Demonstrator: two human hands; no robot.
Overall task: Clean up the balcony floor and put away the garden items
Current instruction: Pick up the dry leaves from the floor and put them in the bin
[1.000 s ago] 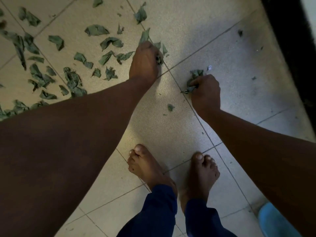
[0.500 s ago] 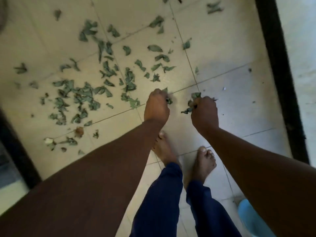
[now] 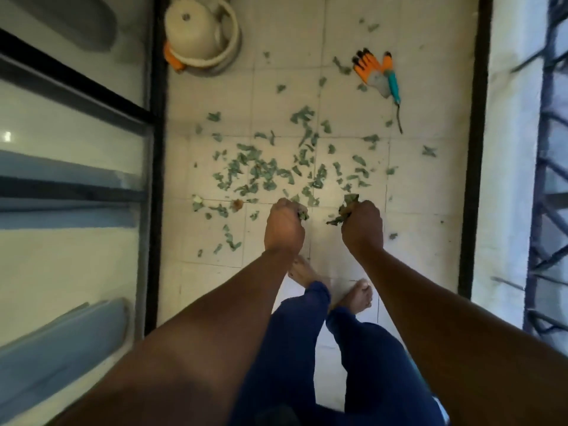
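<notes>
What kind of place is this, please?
Probably a narrow home balcony: a pale tiled floor strewn with cut leaves, an overturned pot, and gardening gloves beside a hand tool.

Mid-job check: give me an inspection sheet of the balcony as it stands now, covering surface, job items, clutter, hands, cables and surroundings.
Surface: pale tiled floor, narrow strip between dark frames.
Job's things: scattered leaf scraps across the middle tiles; orange and grey garden gloves with a teal-handled tool lying on them, far right; upturned beige pot inside a round basin, far left corner.
Clutter: one brownish scrap among the leaves.
Hands: left hand grips a few leaves; right hand grips a fuller bunch; both raised off the floor.
Cables: nothing seen.
Surroundings: glass sliding door on the left, white parapet and metal railing on the right; bare feet on the tiles.
</notes>
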